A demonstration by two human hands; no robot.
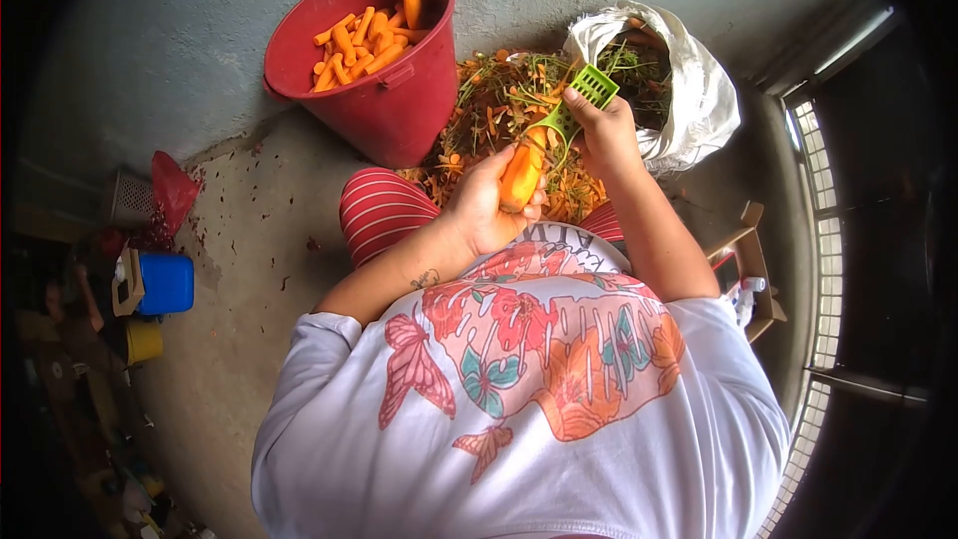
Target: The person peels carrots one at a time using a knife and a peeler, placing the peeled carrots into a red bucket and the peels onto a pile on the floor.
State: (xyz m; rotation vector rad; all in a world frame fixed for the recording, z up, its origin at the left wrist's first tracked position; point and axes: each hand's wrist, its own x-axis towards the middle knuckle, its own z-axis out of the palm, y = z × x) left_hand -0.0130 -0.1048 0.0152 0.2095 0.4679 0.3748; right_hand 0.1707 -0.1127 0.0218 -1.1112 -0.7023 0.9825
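An orange carrot (520, 180) lies in my left hand (487, 202), whose fingers are wrapped round it. My right hand (606, 132) grips a green peeler (595, 87) by its slotted handle, and the peeler's head touches the carrot's upper end. Beneath and beyond both hands spreads a heap of peels and green stalks (489, 110). Peeled carrots (364, 45) fill part of a red bucket (409, 115) to the left of the heap, one standing up against its rim.
A white sack (702, 100) with stalks inside stands at the back right. At the right is a cardboard box (755, 240) with a bottle. On the left are a blue container (166, 283), a yellow one (144, 341) and a red bag (174, 192). A wall rises behind.
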